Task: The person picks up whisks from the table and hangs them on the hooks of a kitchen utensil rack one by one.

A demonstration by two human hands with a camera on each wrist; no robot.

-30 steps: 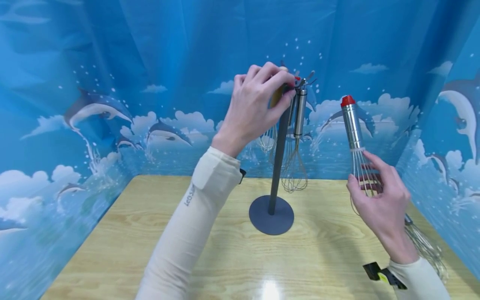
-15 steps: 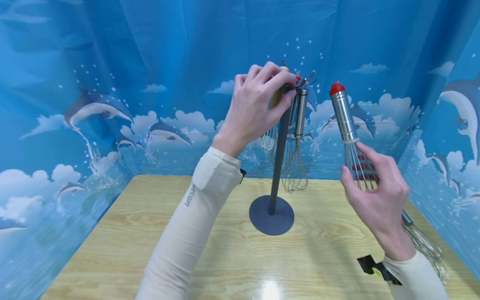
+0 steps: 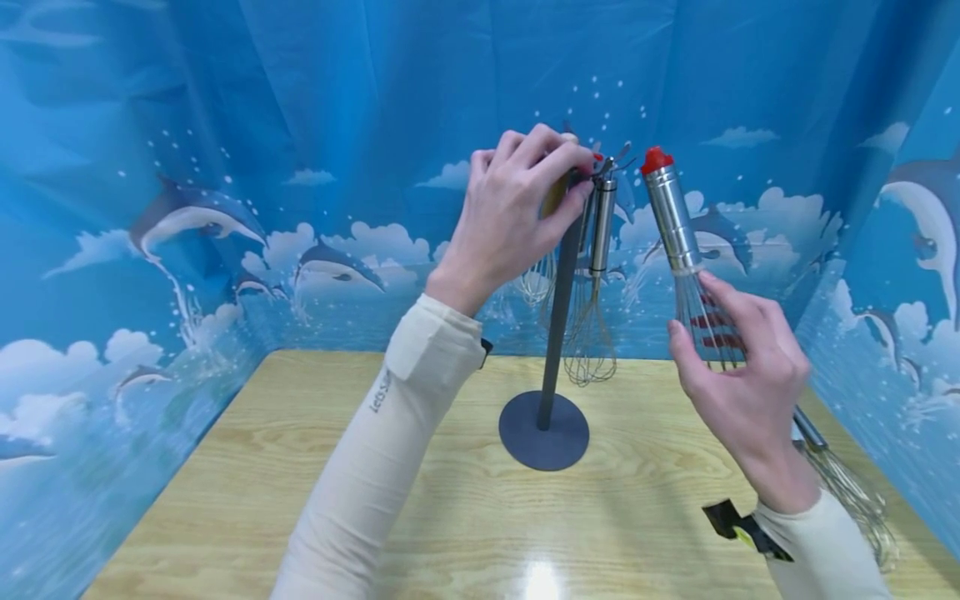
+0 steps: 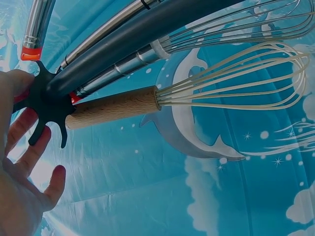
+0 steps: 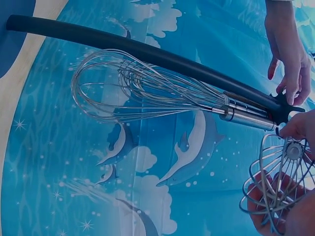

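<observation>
My right hand (image 3: 750,367) holds a whisk (image 3: 671,217) by its wires. The steel handle points up and tilts left, its red end just right of the hooks. In the right wrist view its wire loops (image 5: 256,196) show among the fingers. My left hand (image 3: 510,200) grips the hooked top of a dark stand (image 3: 555,333). Its fingers (image 4: 37,152) sit among the hooks (image 4: 49,98) in the left wrist view. Several whisks hang there, including a steel-handled one (image 3: 602,225) and one with a wooden handle (image 4: 118,107). My left hand partly covers them in the head view.
The stand's round base (image 3: 543,429) rests on a wooden table (image 3: 420,517). Another wire whisk (image 3: 847,483) lies at the table's right side, partly behind my right wrist. A blue dolphin-print curtain (image 3: 375,125) encloses the back and sides.
My right hand has carried the red-ended whisk left and upward, bringing its handle closer to the hooks. The left hand stays at the top of the stand.
</observation>
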